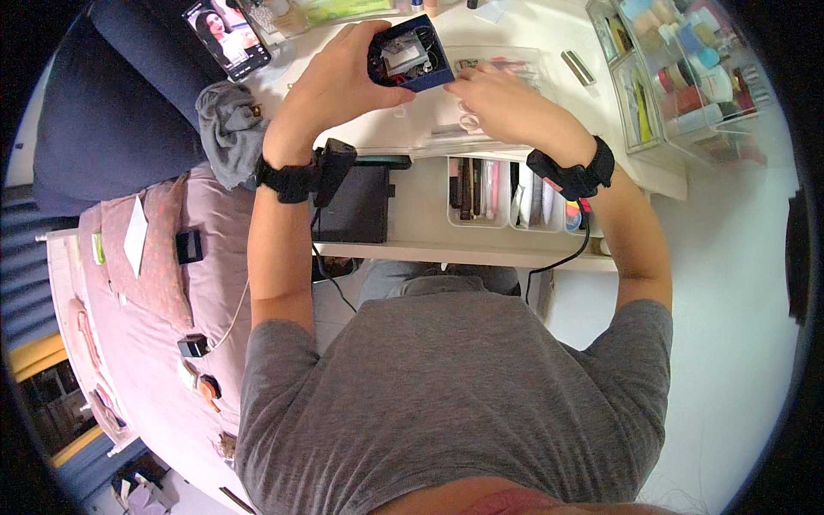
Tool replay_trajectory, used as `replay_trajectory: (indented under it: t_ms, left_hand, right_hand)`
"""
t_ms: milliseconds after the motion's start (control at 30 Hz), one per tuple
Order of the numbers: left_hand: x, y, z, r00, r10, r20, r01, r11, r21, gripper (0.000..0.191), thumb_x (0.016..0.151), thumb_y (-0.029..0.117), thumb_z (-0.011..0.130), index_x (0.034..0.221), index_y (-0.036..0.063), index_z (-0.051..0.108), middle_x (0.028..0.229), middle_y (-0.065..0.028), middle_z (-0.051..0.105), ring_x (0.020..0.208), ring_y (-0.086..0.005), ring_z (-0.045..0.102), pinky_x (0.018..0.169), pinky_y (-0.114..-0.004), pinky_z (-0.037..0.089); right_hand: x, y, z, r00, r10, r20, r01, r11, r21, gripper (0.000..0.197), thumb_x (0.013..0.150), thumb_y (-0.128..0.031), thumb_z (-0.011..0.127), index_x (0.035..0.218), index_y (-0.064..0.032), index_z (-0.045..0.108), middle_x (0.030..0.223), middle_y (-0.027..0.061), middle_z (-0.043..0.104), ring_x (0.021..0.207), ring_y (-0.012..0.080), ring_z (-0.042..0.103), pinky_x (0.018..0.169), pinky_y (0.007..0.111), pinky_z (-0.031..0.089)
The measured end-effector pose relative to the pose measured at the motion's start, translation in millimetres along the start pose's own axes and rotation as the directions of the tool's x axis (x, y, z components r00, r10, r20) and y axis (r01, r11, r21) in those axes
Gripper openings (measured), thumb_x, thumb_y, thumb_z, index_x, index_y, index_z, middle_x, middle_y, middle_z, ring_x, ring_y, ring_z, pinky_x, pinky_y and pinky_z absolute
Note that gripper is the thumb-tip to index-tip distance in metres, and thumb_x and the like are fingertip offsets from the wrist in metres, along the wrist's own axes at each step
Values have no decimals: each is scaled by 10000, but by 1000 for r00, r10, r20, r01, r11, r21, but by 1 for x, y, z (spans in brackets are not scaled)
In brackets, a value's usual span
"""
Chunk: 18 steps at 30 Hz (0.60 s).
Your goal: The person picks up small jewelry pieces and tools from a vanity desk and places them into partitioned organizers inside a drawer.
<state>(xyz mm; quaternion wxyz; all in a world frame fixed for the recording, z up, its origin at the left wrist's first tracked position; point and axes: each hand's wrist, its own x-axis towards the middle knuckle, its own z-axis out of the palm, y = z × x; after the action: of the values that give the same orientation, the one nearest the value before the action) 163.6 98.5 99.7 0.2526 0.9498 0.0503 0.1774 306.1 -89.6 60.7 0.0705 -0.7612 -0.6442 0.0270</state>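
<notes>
My left hand (pixel 336 76) grips a small dark blue open-topped box (pixel 432 78) by its left side, tilted so its inside faces me. In the box lie a clear plastic packet (pixel 404 53) and a tangle of dark and red small items. Close to the box's lower right corner, the fingers of my right hand (pixel 492 103) are curled; whether they pinch anything is hidden. Beneath that hand is a clear plastic tray (pixel 546 64) holding pink and slender items. A pale ring-shaped piece (pixel 469 121) shows beside my right palm.
An open drawer (pixel 418 225) below contains a black flat case (pixel 351 209) and white bins (pixel 477 224) of cosmetic pencils and tubes. Clear organizers (pixel 682 84) stand at right. A lit phone (pixel 225 38), a grey cloth (pixel 232 125) and a bed (pixel 193 277) are at left. Cables hang from both wrist devices.
</notes>
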Motion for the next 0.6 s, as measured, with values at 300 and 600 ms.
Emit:
replay_trajectory:
  t_ms: [300, 600]
  left_hand:
    - [4, -15, 4, 999, -5, -54, 4, 1000, -9, 789, 648, 245, 873, 1303, 9, 502, 1208, -169, 601, 1169, -267, 550, 1019, -339, 403]
    - [5, -12, 7, 998, 28, -60, -25, 998, 51, 784, 661, 271, 862, 1305, 10, 499, 1214, -177, 597, 1171, -279, 553, 1016, -346, 408]
  right_hand:
    - [17, 15, 2, 999, 11, 52, -6, 995, -101, 191, 729, -131, 699, 874, -23, 636, 849, 152, 653, 801, 369, 631, 712, 431, 517]
    - [2, 38, -25, 982, 168, -83, -122, 910, 396, 205, 809, -94, 633, 1008, -46, 646, 776, 61, 610, 697, 164, 586, 655, 292, 491]
